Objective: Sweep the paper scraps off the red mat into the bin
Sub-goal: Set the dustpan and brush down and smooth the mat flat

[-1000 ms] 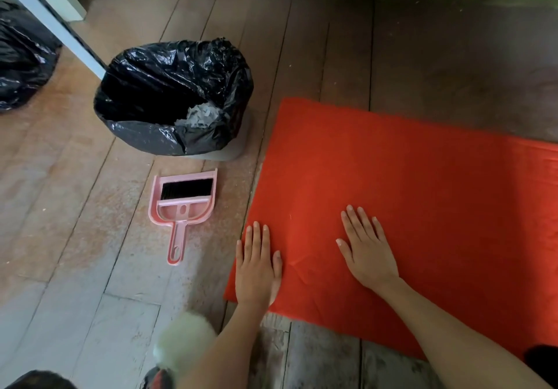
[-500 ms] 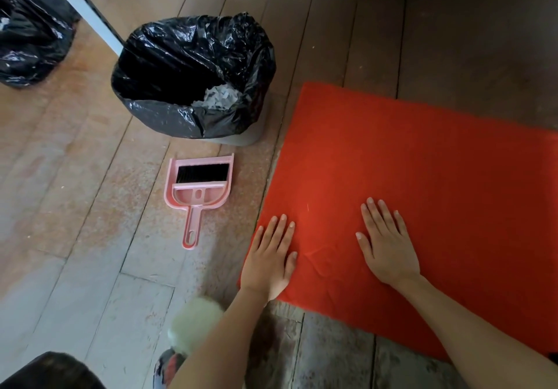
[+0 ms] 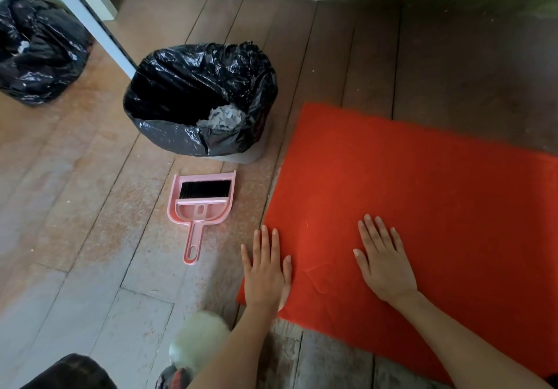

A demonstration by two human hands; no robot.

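Through the head camera I saw both hands lying flat with straight fingers. The left hand point(image 3: 265, 271) lay over the left edge of the red mat point(image 3: 422, 201) at lower centre, fingers close together. The right hand point(image 3: 385, 266) rested on the mat further right, fingers slightly spread. Paper scraps point(image 3: 222, 118) sat inside the black-lined bin point(image 3: 169, 138), upper left of centre, with a pink dustpan point(image 3: 200, 207) just below it.

no readable text, labels or numbers

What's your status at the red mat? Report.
Left hand flat on edge of red mat, right hand flat further in. No scraps seen on it; paper in bin. Pink dustpan untouched.
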